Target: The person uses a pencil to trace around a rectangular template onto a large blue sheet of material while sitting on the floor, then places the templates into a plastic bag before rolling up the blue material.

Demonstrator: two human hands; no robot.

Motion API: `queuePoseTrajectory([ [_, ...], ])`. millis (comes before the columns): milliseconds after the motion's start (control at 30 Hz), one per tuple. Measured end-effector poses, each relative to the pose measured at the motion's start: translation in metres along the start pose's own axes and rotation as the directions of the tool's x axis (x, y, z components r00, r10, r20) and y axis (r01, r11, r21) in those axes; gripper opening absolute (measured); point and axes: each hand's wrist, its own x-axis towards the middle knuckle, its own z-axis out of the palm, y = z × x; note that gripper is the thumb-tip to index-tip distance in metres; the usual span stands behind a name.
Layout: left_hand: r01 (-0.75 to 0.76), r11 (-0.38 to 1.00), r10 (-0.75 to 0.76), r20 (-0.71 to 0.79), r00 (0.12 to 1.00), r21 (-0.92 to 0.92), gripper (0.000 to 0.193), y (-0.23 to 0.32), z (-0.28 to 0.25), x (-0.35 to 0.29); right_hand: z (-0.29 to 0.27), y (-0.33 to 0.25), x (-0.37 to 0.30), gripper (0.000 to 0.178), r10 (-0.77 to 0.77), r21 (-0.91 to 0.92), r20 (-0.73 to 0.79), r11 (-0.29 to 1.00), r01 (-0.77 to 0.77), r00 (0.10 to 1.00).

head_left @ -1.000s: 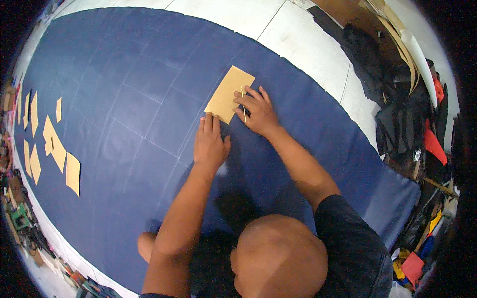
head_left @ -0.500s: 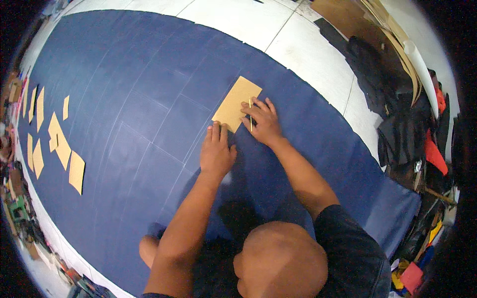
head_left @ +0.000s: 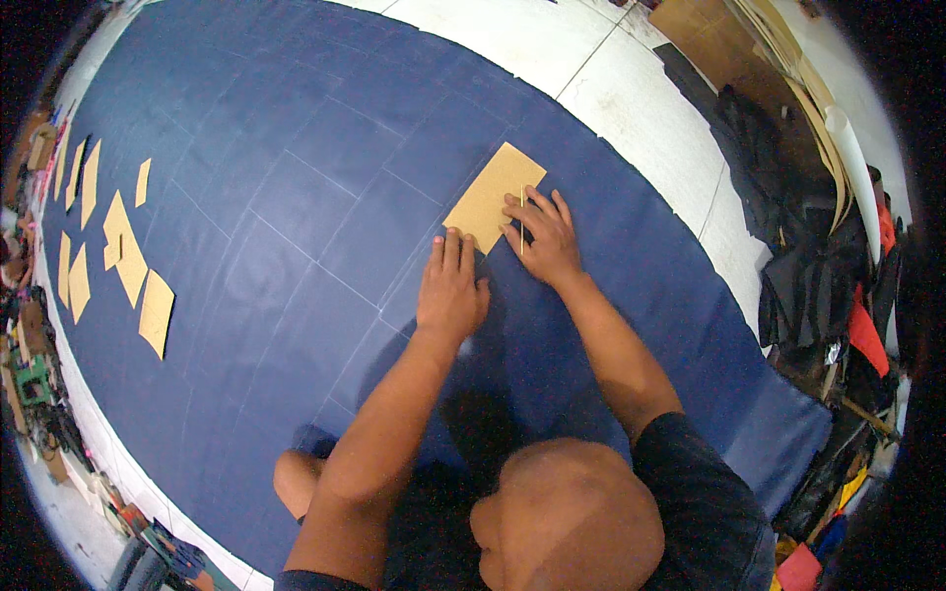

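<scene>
A tan rectangular card (head_left: 486, 202) lies flat on a large dark blue sheet (head_left: 266, 345), which bears thin pale lines forming several rectangles. My left hand (head_left: 453, 286) is open, its outstretched fingertips pressing on the near left corner of the card. Between the fingers of my right hand (head_left: 547, 236) is a thin yellow pen-like stick (head_left: 522, 219), held over the card's right edge. The stick's exact kind is too small to make out, and my right fingers partly cover the card's edge.
Several smaller tan card pieces (head_left: 156, 313) lie at the sheet's far left, some overlapping. White floor tiles (head_left: 631, 118) border the sheet. At right are dark cloth scraps (head_left: 798, 295), a white roll (head_left: 852, 177) and a red piece (head_left: 867, 335). Assorted items crowd the left edge.
The whole view has shifted a little, so the card and hands appear farther right. Both hands keep about the same places on the card, the stick still in my right fingers.
</scene>
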Motion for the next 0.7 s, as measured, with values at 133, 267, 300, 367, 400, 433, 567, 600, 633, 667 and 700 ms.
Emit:
queuePoseTrajectory([
  [133, 0.012, 1.000, -0.012, 0.063, 0.998, 0.005, 0.069, 0.000, -0.003, 0.005, -0.003, 0.001, 0.002, 0.027, 0.015, -0.001, 0.042, 1.000, -0.015, 0.999],
  [267, 0.014, 1.000, -0.012, 0.057, 0.998, -0.025, 0.066, -0.001, -0.008, 0.007, -0.001, 0.002, 0.002, 0.028, 0.020, 0.012, 0.041, 1.000, -0.021, 0.999],
  [300, 0.017, 0.999, -0.015, 0.054, 0.998, -0.046, 0.065, 0.000, -0.010, 0.008, -0.001, 0.002, 0.002, 0.028, 0.024, 0.017, 0.042, 1.000, -0.024, 0.999],
  [367, -0.006, 1.000, 0.005, 0.092, 0.996, 0.003, 0.062, 0.001, -0.016, 0.011, 0.000, 0.004, 0.002, 0.031, 0.020, 0.014, 0.050, 1.000, -0.021, 0.999],
  [400, -0.018, 0.999, 0.015, 0.111, 0.994, 0.026, 0.061, 0.002, -0.019, 0.014, 0.000, 0.006, 0.001, 0.032, 0.018, 0.011, 0.054, 1.000, -0.018, 0.998],
  [433, -0.025, 0.999, 0.021, 0.127, 0.992, 0.024, 0.058, 0.005, -0.021, 0.017, 0.000, 0.009, -0.001, 0.033, 0.020, 0.009, 0.056, 1.000, -0.021, 0.998],
  [567, -0.190, 0.963, 0.191, 0.014, 0.982, 0.189, 0.047, -0.005, -0.013, 0.028, -0.001, 0.004, 0.002, 0.034, 0.025, 0.025, 0.062, 0.999, -0.027, 0.998],
  [600, -0.253, 0.926, 0.276, -0.047, 0.960, 0.280, 0.045, -0.011, -0.007, 0.032, 0.000, 0.002, 0.004, 0.034, 0.026, 0.035, 0.064, 0.999, -0.029, 0.998],
  [633, -0.254, 0.940, 0.265, -0.020, 0.964, 0.226, 0.043, -0.016, -0.001, 0.036, 0.000, -0.001, 0.006, 0.033, 0.027, 0.041, 0.067, 0.999, -0.030, 0.997],
  [667, -0.259, 0.952, 0.261, 0.010, 0.965, 0.162, 0.041, -0.015, 0.001, 0.041, -0.001, -0.001, 0.003, 0.033, 0.034, 0.041, 0.076, 0.998, -0.037, 0.997],
  [700, -0.261, 0.960, 0.258, 0.040, 0.965, 0.098, 0.040, -0.014, 0.004, 0.044, -0.001, 0.000, 0.003, 0.032, 0.040, 0.041, 0.084, 0.998, -0.044, 0.996],
])
